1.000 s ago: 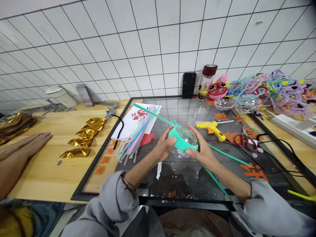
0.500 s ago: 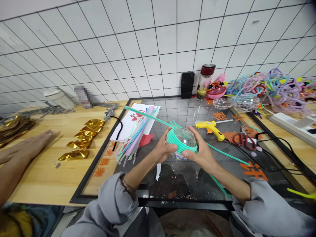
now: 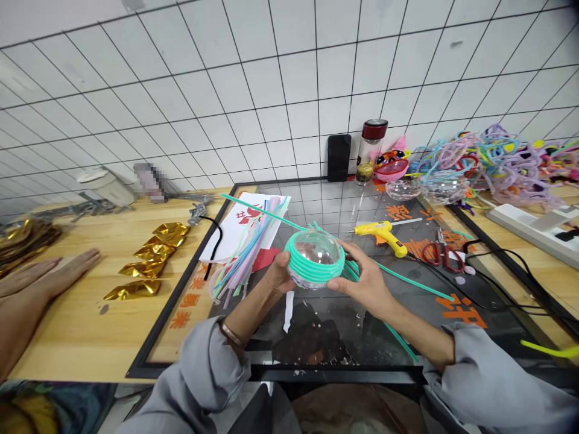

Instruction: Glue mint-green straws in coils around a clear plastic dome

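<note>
Left hand (image 3: 278, 277) and right hand (image 3: 365, 283) grip a clear, green-wound plastic ball (image 3: 315, 265), shifted left, above the black-framed glass surface (image 3: 307, 202) by a white-tiled wall (image 3: 298, 78)

Along the back edge of the bench (image 3: 67, 337), I'm seeing a black phone (image 3: 339, 158) leaning on the tiled wall (image 3: 203, 120) — a red-lidded bottle (image 3: 371, 154) is standing just beside it — and a white container (image 3: 106, 185) is resting toward the back left corner.
</note>
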Demonstrator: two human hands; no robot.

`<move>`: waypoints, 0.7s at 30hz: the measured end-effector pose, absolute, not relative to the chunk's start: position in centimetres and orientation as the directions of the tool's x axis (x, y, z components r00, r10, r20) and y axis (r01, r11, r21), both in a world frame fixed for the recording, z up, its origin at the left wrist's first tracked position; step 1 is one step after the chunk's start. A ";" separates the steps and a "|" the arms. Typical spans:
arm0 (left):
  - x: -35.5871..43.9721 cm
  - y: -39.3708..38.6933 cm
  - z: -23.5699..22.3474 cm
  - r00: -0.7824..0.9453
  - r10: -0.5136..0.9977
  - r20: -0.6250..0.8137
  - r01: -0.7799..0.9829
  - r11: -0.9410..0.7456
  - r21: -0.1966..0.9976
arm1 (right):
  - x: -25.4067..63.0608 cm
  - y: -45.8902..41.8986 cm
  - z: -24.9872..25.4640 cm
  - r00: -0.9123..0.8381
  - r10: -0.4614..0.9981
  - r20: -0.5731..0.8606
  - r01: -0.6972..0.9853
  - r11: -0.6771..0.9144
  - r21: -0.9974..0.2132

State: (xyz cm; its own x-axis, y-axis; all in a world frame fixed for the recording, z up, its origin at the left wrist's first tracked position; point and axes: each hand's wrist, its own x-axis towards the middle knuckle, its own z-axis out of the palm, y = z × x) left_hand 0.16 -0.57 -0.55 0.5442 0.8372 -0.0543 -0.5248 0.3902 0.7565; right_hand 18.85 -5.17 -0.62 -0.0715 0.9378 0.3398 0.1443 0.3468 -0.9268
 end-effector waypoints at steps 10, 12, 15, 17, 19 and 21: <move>-0.4 -0.6 -0.8 0.551 0.835 0.005 -0.559 0.365 0.744 | 19.7 -5.3 -0.5 -0.042 0.869 0.493 0.117 0.494 -0.861; -0.3 -0.6 -0.7 0.584 0.812 0.010 -0.546 0.383 0.745 | 19.8 -5.3 -0.4 -0.039 0.867 0.496 0.108 0.497 -0.861; -0.1 -0.6 -0.7 0.644 0.765 0.009 -0.502 0.414 0.759 | 19.9 -5.3 -0.1 -0.023 0.854 0.520 0.111 0.519 -0.847; 0.1 -0.7 -0.7 0.667 0.745 0.013 -0.472 0.409 0.781 | 19.9 -5.4 0.2 -0.008 0.847 0.531 0.115 0.528 -0.841; 0.3 -0.9 -0.5 0.667 0.745 0.015 -0.452 0.388 0.803 | 19.8 -5.5 0.4 0.001 0.849 0.529 0.118 0.525 -0.843; 0.6 -1.1 -0.3 0.661 0.751 0.012 -0.443 0.376 0.814 | 19.8 -5.5 0.6 0.009 0.852 0.524 0.120 0.519 -0.846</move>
State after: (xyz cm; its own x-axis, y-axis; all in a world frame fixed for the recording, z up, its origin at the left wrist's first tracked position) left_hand 0.57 -1.12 -0.30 0.6605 0.7507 0.0124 -0.4425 0.3760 0.8141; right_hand 19.81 -5.47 0.61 0.0089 0.8519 0.5236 0.1197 0.5190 -0.8464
